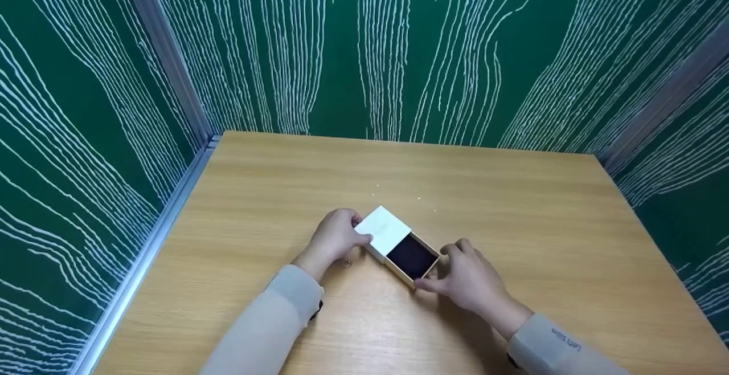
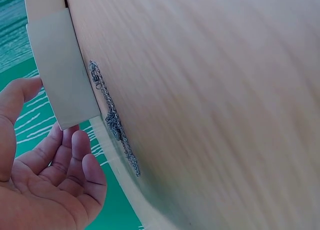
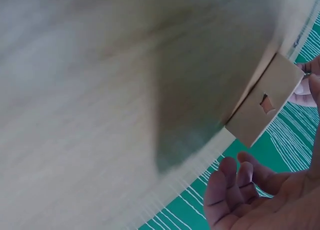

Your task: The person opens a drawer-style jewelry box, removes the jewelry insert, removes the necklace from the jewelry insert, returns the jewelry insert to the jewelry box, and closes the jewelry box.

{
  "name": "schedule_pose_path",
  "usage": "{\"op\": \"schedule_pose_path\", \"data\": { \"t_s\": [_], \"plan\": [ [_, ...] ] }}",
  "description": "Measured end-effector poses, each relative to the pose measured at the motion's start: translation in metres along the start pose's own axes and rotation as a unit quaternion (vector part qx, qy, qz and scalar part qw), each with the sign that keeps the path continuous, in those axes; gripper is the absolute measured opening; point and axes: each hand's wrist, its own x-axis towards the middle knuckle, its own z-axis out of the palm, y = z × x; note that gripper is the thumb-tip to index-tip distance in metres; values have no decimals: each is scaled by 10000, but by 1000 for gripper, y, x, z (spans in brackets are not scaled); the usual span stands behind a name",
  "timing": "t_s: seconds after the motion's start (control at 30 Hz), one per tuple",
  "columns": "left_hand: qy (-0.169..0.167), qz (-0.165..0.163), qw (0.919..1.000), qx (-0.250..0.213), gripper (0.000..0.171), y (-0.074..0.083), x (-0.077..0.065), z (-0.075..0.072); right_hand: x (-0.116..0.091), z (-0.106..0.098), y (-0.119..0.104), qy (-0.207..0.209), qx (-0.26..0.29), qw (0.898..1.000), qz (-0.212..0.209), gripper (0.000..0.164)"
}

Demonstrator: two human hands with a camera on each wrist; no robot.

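Note:
A small drawer box with a white sleeve (image 1: 383, 229) lies slantwise on the table, its tray (image 1: 398, 271) slid partly out toward the right. Dark lining (image 1: 411, 256) shows inside the tray. My left hand (image 1: 335, 233) grips the sleeve, thumb on the near side and fingers at the far side. At the tray's outer end, my right hand (image 1: 471, 275) holds the corners between thumb and fingers. That end panel (image 3: 265, 100) is brown cardboard with a small cut-out. A silver chain (image 2: 114, 122) lies on the table beside the sleeve, near my left hand.
The wooden table (image 1: 273, 175) carries a few tiny white specks (image 1: 419, 198) beyond the box. Green walls (image 1: 342, 50) with white wavy lines stand behind and at both sides. A metal rail (image 1: 148, 244) runs along the left edge.

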Motion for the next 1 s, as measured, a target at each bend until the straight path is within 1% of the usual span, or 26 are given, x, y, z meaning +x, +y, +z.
{"op": "schedule_pose_path", "data": {
  "t_s": [0.13,0.3,0.5,0.77,0.87,1.0],
  "plan": [
    [21,49,10000,-14,43,2,3,0,0,3,2,44,-66,10000,-39,114],
    [54,40,10000,-15,42,2,3,2,1,5,-1,160,-45,9998,-50,110],
    [101,32,9999,36,39,-2,1,2,4,9,-8,319,-43,9994,-94,96],
    [154,185,9997,0,36,-7,-1,5,5,13,-15,504,-42,9985,-186,72],
    [189,252,9995,36,34,-6,-1,4,7,12,-16,584,-8,9981,-219,71],
    [243,310,9992,77,34,0,1,0,11,8,-18,655,3,9977,-197,72]
  ]
}}
